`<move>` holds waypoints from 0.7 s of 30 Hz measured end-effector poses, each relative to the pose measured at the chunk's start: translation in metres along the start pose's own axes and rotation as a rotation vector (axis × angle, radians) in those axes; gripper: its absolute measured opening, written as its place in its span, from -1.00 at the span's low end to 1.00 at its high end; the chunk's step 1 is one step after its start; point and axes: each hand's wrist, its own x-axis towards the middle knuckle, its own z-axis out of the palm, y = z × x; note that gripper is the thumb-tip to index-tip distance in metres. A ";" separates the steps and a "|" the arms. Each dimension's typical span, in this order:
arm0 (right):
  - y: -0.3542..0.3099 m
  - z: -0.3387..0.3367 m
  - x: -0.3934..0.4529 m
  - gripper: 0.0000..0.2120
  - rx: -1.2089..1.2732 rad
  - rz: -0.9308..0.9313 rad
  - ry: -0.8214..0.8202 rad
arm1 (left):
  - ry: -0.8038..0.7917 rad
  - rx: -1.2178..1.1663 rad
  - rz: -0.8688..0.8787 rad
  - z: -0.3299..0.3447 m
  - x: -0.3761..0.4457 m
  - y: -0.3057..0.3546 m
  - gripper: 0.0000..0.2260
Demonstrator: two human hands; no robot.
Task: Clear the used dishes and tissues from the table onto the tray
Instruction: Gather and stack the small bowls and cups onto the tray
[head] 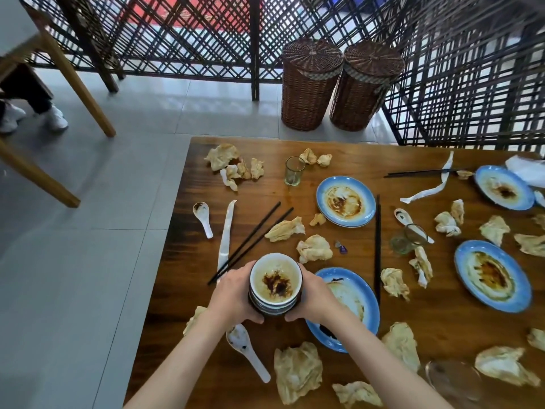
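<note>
Both hands, left hand (234,293) and right hand (312,296), grip stacked bowls (275,286) lower centre; plates, tissues across worktop (368,178) uncleared, tray unseen.

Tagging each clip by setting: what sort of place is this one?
Probably a restaurant or eatery dining area. A wooden table carries several sauce-smeared blue plates, chopsticks and many crumpled tissues; lattice partition screens and a neighbouring table's leg stand beyond.
</note>
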 end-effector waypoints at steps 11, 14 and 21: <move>0.007 0.006 0.005 0.02 -0.033 -0.021 0.045 | -0.007 -0.031 0.002 -0.001 0.000 0.002 0.00; 0.009 0.008 0.008 0.01 -0.028 -0.041 0.054 | -0.007 -0.094 -0.009 0.000 0.001 0.001 0.02; 0.006 -0.004 0.012 -0.04 0.040 -0.086 0.107 | -0.004 -0.205 0.068 -0.020 0.007 0.011 -0.06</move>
